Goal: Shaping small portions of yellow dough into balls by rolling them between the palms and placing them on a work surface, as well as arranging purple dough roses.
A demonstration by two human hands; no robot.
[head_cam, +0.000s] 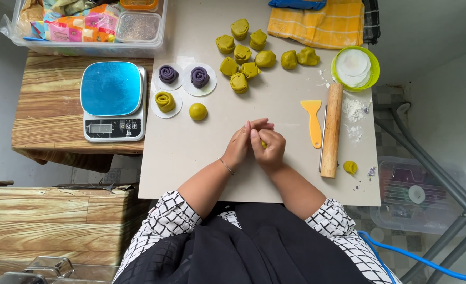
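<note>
My left hand [242,143] and my right hand [269,149] are pressed together over the grey work board [191,152], closed around a small piece of green dough [263,144] that shows only as a sliver between the fingers. A smooth green dough ball [198,111] lies to the left of my hands. Beyond it, two purple dough roses [168,73] [199,77] and one green dough rose [164,101] sit on white paper rounds. Several rough green dough lumps [242,67] are grouped at the far side of the board.
A wooden rolling pin [331,130], a yellow scraper [313,121] and a small green dough bit [350,167] lie to the right. A green bowl of white paper rounds [355,67], a yellow cloth [317,22], a kitchen scale [113,101] and a plastic bin [88,26] surround the board.
</note>
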